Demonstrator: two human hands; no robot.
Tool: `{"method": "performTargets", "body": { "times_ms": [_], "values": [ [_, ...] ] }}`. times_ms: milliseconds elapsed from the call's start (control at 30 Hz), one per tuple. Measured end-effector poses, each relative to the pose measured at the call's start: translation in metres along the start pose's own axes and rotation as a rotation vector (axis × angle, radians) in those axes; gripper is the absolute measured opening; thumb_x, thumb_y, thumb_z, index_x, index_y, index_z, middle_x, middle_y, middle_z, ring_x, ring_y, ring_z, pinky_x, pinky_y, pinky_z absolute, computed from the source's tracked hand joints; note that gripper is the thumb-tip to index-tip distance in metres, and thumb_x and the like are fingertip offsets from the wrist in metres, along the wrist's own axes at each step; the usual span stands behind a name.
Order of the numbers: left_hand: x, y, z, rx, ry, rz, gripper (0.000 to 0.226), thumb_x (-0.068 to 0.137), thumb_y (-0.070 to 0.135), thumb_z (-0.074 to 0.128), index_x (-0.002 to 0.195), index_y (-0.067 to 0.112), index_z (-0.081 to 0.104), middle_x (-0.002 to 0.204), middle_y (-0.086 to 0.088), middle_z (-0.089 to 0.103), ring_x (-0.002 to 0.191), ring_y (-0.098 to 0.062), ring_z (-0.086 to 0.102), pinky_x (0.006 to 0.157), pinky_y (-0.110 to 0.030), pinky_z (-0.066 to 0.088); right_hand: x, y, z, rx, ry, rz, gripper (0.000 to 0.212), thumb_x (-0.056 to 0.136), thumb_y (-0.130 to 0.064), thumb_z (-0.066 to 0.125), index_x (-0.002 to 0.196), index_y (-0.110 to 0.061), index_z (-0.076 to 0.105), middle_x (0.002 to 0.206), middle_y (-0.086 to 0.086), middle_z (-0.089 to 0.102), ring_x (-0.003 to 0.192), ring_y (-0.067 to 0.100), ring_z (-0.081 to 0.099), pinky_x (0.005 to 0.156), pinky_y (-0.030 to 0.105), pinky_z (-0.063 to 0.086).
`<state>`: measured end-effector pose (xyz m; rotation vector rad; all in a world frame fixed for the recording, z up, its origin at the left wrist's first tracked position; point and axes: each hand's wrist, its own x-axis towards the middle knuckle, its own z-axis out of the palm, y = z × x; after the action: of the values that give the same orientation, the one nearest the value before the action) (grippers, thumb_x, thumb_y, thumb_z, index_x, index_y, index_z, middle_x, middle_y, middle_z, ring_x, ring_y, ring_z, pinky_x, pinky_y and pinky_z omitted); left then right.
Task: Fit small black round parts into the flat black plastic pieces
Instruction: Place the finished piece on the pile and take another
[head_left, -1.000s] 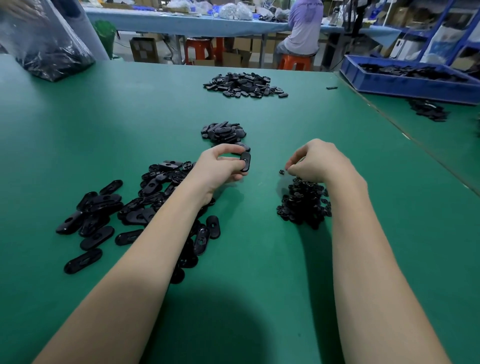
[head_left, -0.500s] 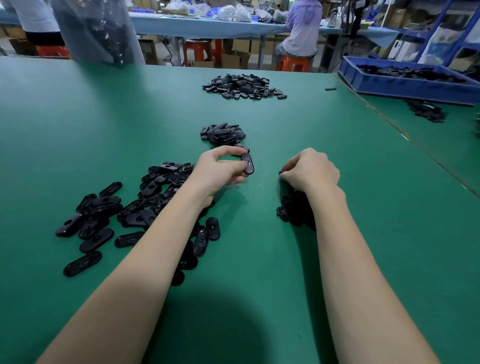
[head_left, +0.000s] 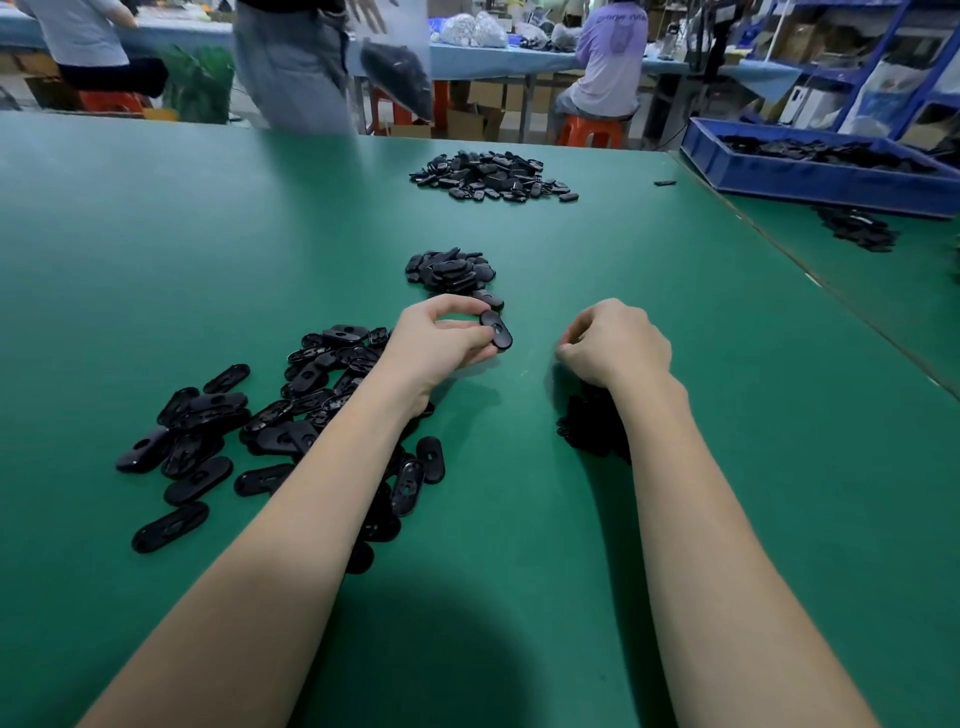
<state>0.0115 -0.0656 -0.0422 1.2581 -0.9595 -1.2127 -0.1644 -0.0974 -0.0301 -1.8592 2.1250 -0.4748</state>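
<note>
I pinch one flat black piece (head_left: 496, 330) between thumb and fingertips of my left hand (head_left: 441, 340), held just above the middle of the green tabletop (head_left: 156, 234), its round hole facing up. My right hand (head_left: 618, 340) hangs curled over the heap of small round parts (head_left: 587, 426); whether it holds one I cannot tell. A loose spread of flat pieces (head_left: 270, 415) lies under my left forearm, a small pile (head_left: 449, 270) just beyond my fingers, and a bigger pile (head_left: 491, 174) near the far edge.

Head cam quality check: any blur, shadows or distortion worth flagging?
Head view: the standing person at the far edge is motion-blurred; a big dark shadow lies on the green table between the forearms; wide-angle lens bows the table edges; hands sharp.
</note>
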Motion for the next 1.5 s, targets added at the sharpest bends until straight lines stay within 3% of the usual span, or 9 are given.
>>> {"method": "performTargets", "body": {
  "times_ms": [100, 233, 367, 500, 733, 967, 1133, 1267, 1500],
  "values": [
    [0.002, -0.001, -0.002, -0.026, 0.017, 0.004, 0.022, 0.086, -0.010, 0.069, 0.097, 0.009, 0.065, 0.096, -0.018, 0.072, 0.078, -0.025, 0.075, 0.072, -0.021, 0.060, 0.000, -0.003, 0.000, 0.324, -0.042, -0.118, 0.002, 0.088, -0.029, 0.070, 0.086, -0.029, 0.071, 0.088, -0.012, 0.071, 0.086, 0.008, 0.065, 0.071, 0.023, 0.047],
    [0.003, -0.002, -0.003, -0.058, 0.006, 0.030, 0.026, 0.086, -0.011, 0.069, 0.102, 0.009, 0.064, 0.097, -0.021, 0.073, 0.086, -0.030, 0.076, 0.079, -0.026, 0.061, -0.003, -0.012, 0.005, 0.584, -0.039, -0.292, 0.008, 0.090, -0.025, 0.073, 0.083, -0.028, 0.070, 0.076, -0.014, 0.066, 0.053, -0.011, 0.052, 0.052, 0.005, 0.037],
    [0.001, 0.000, -0.002, -0.124, -0.049, 0.055, 0.025, 0.085, -0.013, 0.068, 0.096, 0.009, 0.071, 0.084, -0.015, 0.075, 0.079, -0.024, 0.076, 0.075, -0.021, 0.059, -0.005, -0.019, 0.010, 0.586, 0.005, -0.360, 0.011, 0.089, -0.021, 0.073, 0.085, -0.031, 0.073, 0.080, -0.014, 0.072, 0.062, -0.012, 0.058, 0.059, 0.007, 0.039],
    [0.000, 0.001, -0.004, -0.155, -0.058, 0.043, 0.021, 0.083, -0.012, 0.071, 0.095, 0.006, 0.071, 0.081, -0.014, 0.076, 0.078, -0.024, 0.075, 0.074, -0.021, 0.059, -0.006, -0.020, 0.009, 0.522, 0.021, -0.371, 0.010, 0.087, -0.025, 0.074, 0.083, -0.033, 0.076, 0.080, -0.017, 0.075, 0.083, -0.001, 0.067, 0.071, 0.023, 0.048],
    [-0.002, 0.002, -0.006, 0.025, -0.038, 0.117, 0.025, 0.081, -0.009, 0.074, 0.094, 0.012, 0.073, 0.086, -0.012, 0.076, 0.074, -0.016, 0.073, 0.070, -0.020, 0.058, -0.008, -0.024, 0.006, 0.550, -0.004, -0.315, 0.010, 0.083, -0.025, 0.076, 0.077, -0.033, 0.079, 0.076, -0.018, 0.075, 0.073, -0.012, 0.065, 0.063, 0.002, 0.043],
    [-0.001, 0.001, -0.006, 0.129, -0.017, 0.173, 0.028, 0.080, -0.009, 0.075, 0.094, 0.015, 0.073, 0.089, -0.014, 0.077, 0.078, -0.021, 0.071, 0.083, -0.030, 0.060, -0.008, -0.025, 0.007, 0.708, -0.065, -0.171, 0.009, 0.079, -0.021, 0.081, 0.080, -0.029, 0.077, 0.071, -0.014, 0.071, 0.055, -0.005, 0.055, 0.050, 0.008, 0.039],
    [0.000, 0.000, -0.007, 0.180, -0.012, 0.194, 0.029, 0.080, -0.006, 0.076, 0.100, 0.014, 0.074, 0.089, -0.012, 0.078, 0.090, -0.030, 0.075, 0.090, -0.037, 0.059, -0.011, -0.023, 0.006, 0.797, -0.115, -0.082, 0.011, 0.080, -0.015, 0.079, 0.077, -0.025, 0.077, 0.046, -0.020, 0.055, 0.038, -0.002, 0.041, 0.039, 0.009, 0.027],
    [0.000, 0.001, -0.007, 0.228, -0.018, 0.212, 0.030, 0.079, -0.006, 0.076, 0.101, 0.014, 0.075, 0.087, -0.009, 0.078, 0.084, -0.022, 0.074, 0.090, -0.035, 0.060, -0.013, -0.022, 0.002, 0.809, -0.147, -0.051, 0.010, 0.081, -0.017, 0.080, 0.078, -0.026, 0.078, 0.048, -0.016, 0.052, 0.049, 0.008, 0.036, 0.038, 0.013, 0.024],
    [-0.002, 0.004, -0.005, 0.346, 0.008, 0.233, 0.032, 0.076, 0.001, 0.080, 0.100, 0.023, 0.076, 0.083, 0.001, 0.079, 0.077, -0.011, 0.074, 0.085, -0.024, 0.057, -0.011, -0.022, 0.004, 0.795, -0.142, -0.093, 0.009, 0.080, -0.018, 0.084, 0.086, -0.023, 0.079, 0.058, -0.014, 0.059, 0.038, -0.007, 0.043, 0.038, 0.006, 0.026]
  ]
}}
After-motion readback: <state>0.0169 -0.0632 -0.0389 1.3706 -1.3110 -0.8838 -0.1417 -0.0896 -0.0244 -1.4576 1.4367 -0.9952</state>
